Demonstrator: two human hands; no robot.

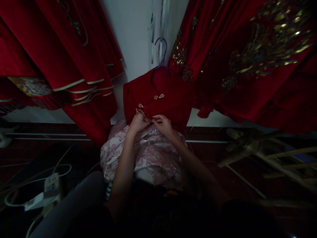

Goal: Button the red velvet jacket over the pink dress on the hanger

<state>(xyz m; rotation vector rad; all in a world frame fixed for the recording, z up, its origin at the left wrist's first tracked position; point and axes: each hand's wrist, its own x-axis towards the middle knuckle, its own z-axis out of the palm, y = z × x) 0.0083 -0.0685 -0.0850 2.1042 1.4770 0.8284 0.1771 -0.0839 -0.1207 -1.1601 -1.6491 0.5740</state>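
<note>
A red jacket (138, 91) hangs in front of me on a purple hanger (164, 53). Pearl-like flower clasps (159, 96) sit on its chest, and an orange-red jewelled ornament (139, 111) lies just above my left hand (140, 123). That hand pinches the jacket's lower front. Close beside it, my right hand (163, 125) pinches the same area, fingertips nearly meeting the left ones. Small reddish-white beads show at the right fingertips; what exactly they are is too dark to tell. A pale floral skirt or cloth (153, 158) spreads below both hands.
Red garments with light piping (86, 59) hang on the left. More red garments with gold sequins (247, 86) hang on the right. A power strip with cables (52, 185) lies at lower left. A wooden frame (257, 148) stands at right. A pale wall (126, 33) is behind.
</note>
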